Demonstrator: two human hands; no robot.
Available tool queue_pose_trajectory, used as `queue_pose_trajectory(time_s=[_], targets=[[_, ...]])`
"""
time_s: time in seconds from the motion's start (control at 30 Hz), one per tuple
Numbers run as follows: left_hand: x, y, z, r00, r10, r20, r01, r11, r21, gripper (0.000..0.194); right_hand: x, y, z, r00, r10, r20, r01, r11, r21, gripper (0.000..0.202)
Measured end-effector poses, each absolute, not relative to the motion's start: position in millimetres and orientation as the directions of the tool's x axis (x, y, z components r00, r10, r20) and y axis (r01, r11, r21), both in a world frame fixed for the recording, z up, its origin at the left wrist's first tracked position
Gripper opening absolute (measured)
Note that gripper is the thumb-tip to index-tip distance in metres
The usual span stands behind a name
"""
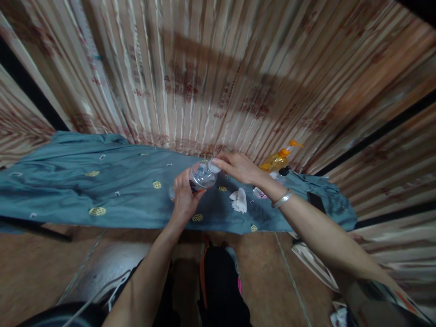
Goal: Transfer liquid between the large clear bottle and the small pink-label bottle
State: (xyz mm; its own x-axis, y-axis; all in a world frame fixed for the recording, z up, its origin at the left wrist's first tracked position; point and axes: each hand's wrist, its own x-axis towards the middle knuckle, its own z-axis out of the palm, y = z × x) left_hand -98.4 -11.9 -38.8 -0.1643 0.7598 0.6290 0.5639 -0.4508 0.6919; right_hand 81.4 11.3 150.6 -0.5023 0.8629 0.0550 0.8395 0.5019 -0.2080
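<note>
A clear plastic bottle (204, 176) with a white cap (214, 165) is tilted above the blue-green cloth (129, 181), its cap end pointing up and to the right. Wrapped round the bottle's body is my left hand (185, 193). The thumb and fingers of my right hand (238, 167), which has a silver bracelet on its wrist, are closed on the cap. A crumpled white tissue (239, 200) lies on the cloth below my right hand.
An orange pump bottle (277, 159) stands behind my right forearm, near a black-topped bottle (284, 171). A dark flat object (316, 202) lies farther right. Pleated curtains (204, 81) hang behind; a black bag (221, 281) is below the front edge.
</note>
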Motion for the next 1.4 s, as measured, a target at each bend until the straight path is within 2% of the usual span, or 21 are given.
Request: queue_pose_trajectory(time_s=[0.07, 0.1, 0.23, 0.33, 0.43, 0.63, 0.83, 0.87, 0.93, 0.97, 1.07, 1.17, 1.27, 1.4], targets=[[-97.9, -11.2, -38.0, -0.178, 0.773, 0.609, 0.537, -0.443, 0.718, 0.083, 98.1, 14.5, 132.8, -0.44, 0.889, 0.125, 0.832, 0.456, -0.314, 0.049], [-97.9, -10.8, -37.7, -0.189, 0.78, 0.596, 0.522, -0.434, 0.734, 0.085, 107.4, 14.4, 120.0, -0.391, 0.91, 0.137, 0.85, 0.414, -0.327, 0.047], [-98.3, -9.2, -36.7, -0.249, 0.815, 0.524, 0.451, -0.381, 0.807, 0.086, 141.3, 0.3, 49.7, -0.158, 0.971, 0.178, 0.953, 0.197, -0.229, 0.046], [-97.1, -8.8, -35.7, -0.275, 0.84, 0.467, 0.395, -0.345, 0.851, 0.085, 153.8, -16.8, -1.6, -0.041, 0.988, 0.147, 0.98, 0.069, -0.186, 0.064], [-94.9, -9.4, -33.9, -0.281, 0.855, 0.435, 0.348, -0.332, 0.877, 0.09, 154.5, -27.9, -32.7, 0.049, 0.992, 0.118, 0.982, -0.027, -0.186, 0.077], [-92.1, -10.6, -27.6, -0.273, 0.873, 0.404, 0.29, -0.326, 0.9, 0.084, 153.0, -23.0, -39.3, 0.05, 0.982, 0.183, 0.967, -0.002, -0.255, 0.045], [-91.8, -10.2, -20.3, -0.25, 0.885, 0.392, 0.258, -0.33, 0.908, 0.078, 130.3, -3.4, -4.3, 0.01, 0.969, 0.248, 0.903, 0.097, -0.419, 0.043], [-91.6, -10.4, -19.4, -0.248, 0.887, 0.39, 0.256, -0.329, 0.909, 0.077, 119.6, -1.6, 5.7, 0.003, 0.962, 0.274, 0.88, 0.127, -0.457, 0.044], [-91.1, -10.9, -18.5, -0.248, 0.89, 0.383, 0.255, -0.322, 0.912, 0.077, 94.3, 0.6, 27.0, 0.016, 0.926, 0.378, 0.709, 0.256, -0.657, 0.052], [-90.9, -11.1, -18.6, -0.251, 0.891, 0.379, 0.255, -0.317, 0.914, 0.077, 81.3, 1.5, 37.1, 0.011, 0.909, 0.416, 0.618, 0.321, -0.718, 0.055], [-91.7, -10.9, -20.2, -0.269, 0.895, 0.356, 0.253, -0.291, 0.923, 0.08, 48.9, 4.6, 53.6, -0.063, 0.909, 0.412, 0.426, 0.398, -0.813, 0.058], [-94.5, -9.3, -21.5, -0.304, 0.896, 0.323, 0.243, -0.254, 0.936, 0.081, 31.7, 6.4, 37.8, -0.063, 0.959, 0.276, 0.328, 0.281, -0.902, 0.053], [-98.3, -7.9, -19.4, -0.318, 0.901, 0.295, 0.221, -0.232, 0.947, 0.078, 25.2, 1.4, -1.9, -0.069, 0.993, 0.095, 0.246, 0.109, -0.963, 0.049], [-102.0, -9.9, -13.4, -0.31, 0.913, 0.266, 0.184, -0.217, 0.959, 0.076, 24.9, -7.3, -35.1, -0.012, 1.0, -0.018, 0.079, -0.017, -0.997, 0.047]])
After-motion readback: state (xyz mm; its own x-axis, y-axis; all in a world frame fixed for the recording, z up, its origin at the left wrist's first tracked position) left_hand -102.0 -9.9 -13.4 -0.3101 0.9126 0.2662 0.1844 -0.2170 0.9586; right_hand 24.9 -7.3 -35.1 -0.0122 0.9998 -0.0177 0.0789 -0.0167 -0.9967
